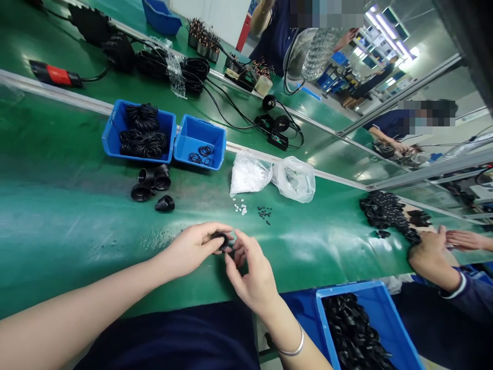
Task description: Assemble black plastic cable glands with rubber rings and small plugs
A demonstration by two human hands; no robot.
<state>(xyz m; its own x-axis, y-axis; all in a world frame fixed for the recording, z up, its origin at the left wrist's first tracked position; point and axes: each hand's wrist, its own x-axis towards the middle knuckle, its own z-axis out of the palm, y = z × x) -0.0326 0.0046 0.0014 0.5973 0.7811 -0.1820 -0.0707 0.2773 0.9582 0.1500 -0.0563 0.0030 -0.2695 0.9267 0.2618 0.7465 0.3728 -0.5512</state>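
Note:
My left hand (190, 250) comes in from the left over the green belt, pinching a black rubber ring (221, 240) between thumb and fingers. My right hand (250, 275) is just below it, with its fingertips at the ring's lower edge. Part of the ring is hidden by my fingers. Several black rubber cup-shaped parts (152, 185) lie on the belt beyond my hands. Small white pieces (241, 207) and small black pieces (264, 215) are scattered farther ahead.
Blue bins (198, 141) hold black rubber rings and coiled cable, and a blue bin (358, 324) of black parts stands at lower right. Plastic bags (295, 180) lie on the belt. A co-worker's hands (435, 252) are at right, beside a black pile (387, 213).

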